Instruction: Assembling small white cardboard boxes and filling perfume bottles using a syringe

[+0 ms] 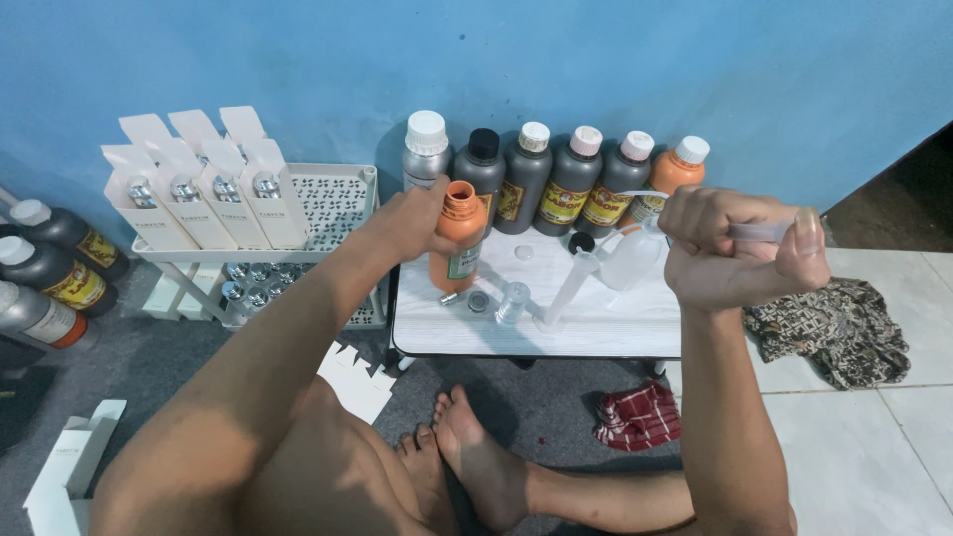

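My left hand (412, 223) grips an open orange bottle (459, 238) that stands on a small white table (596, 328). Raised above the table's right side, my right hand (735, 248) is closed around a clear syringe (759, 231). Its tip points left toward a clear plastic bottle (630, 260). A small clear glass vial (512, 303) and a clear measuring tube (571, 288) sit on the table between my hands. A black cap (581, 241) lies near the bottle row.
Several grey and orange bottles (566, 179) line the blue wall behind the table. At left a white rack (338, 199) holds open white boxes (204, 179) with small bottles. More bottles (50, 268) lie at far left. Cloths (829, 328) lie on the floor at right; my feet (467, 457) rest below.
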